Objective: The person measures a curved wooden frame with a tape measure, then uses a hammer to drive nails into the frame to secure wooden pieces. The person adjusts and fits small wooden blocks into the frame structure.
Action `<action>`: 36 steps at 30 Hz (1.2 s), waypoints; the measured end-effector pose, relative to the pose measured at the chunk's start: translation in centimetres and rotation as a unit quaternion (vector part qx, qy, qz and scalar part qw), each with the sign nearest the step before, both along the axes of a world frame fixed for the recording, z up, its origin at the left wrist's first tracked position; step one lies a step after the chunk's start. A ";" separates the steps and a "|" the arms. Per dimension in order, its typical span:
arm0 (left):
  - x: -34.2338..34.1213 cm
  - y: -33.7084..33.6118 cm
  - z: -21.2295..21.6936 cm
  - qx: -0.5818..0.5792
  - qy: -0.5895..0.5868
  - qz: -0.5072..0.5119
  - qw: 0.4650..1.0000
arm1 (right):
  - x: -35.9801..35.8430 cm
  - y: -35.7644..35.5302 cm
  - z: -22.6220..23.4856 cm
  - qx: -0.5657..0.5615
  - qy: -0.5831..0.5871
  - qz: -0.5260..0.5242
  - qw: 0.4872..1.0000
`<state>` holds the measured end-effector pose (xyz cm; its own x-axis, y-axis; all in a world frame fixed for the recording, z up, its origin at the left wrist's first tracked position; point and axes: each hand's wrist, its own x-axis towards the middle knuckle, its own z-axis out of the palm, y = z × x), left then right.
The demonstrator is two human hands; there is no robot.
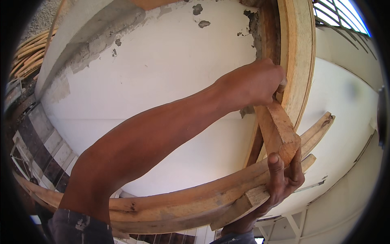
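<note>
A short, thick wooden block (pixel 277 128) slants between a tall wooden door or window frame (pixel 298 57) and a long beam below. Around the block's near end, the thumb and fingers of my right hand (pixel 286 179) are closed. My left hand (pixel 262 83) makes a fist at the block's far end, right beside the upright frame. What its fingers hold, if anything, is hidden. The long wooden beam (pixel 183 201) crosses under my left arm, and a smaller wood piece (pixel 243 205) rests against it by my right wrist.
Behind the frame stands a white wall (pixel 174 61) with chipped plaster patches. A bundle of thin rods or tubing (pixel 32 55) lies at the far left, above dark and light tiles (pixel 42 142). At the right, the end of another timber (pixel 321 126) sticks out.
</note>
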<state>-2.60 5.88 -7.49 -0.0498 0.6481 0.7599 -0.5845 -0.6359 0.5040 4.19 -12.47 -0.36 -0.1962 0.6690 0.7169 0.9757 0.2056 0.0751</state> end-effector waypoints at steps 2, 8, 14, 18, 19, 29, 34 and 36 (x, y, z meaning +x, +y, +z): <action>0.3 0.2 0.2 0.005 0.053 0.017 0.998 | 0.0 -0.1 0.1 0.002 -0.021 -0.010 1.000; 1.6 0.6 0.0 0.024 0.047 0.025 0.998 | 0.0 0.0 0.1 0.004 -0.010 -0.014 1.000; 2.7 0.5 -1.2 0.019 0.052 0.011 0.998 | -0.3 0.0 0.0 -0.014 0.003 -0.002 1.000; 3.0 -0.3 -2.7 -0.019 0.018 -0.027 0.999 | -0.3 -0.1 -0.1 -0.004 0.014 -0.004 1.000; 2.9 -0.4 -3.1 0.003 0.006 0.012 1.000 | -0.3 -0.1 -0.1 -0.006 0.014 -0.002 1.000; 5.3 -2.1 -4.0 0.017 -0.061 0.133 0.989 | -0.3 -0.2 0.0 -0.016 0.015 0.002 1.000; 7.4 -4.0 -3.8 -0.065 -0.127 0.025 0.989 | -0.6 -0.1 -0.1 -0.020 0.010 -0.005 1.000; 7.8 -4.5 -3.6 -0.097 -0.156 0.002 0.983 | -0.6 0.0 -0.2 -0.018 0.009 -0.005 1.000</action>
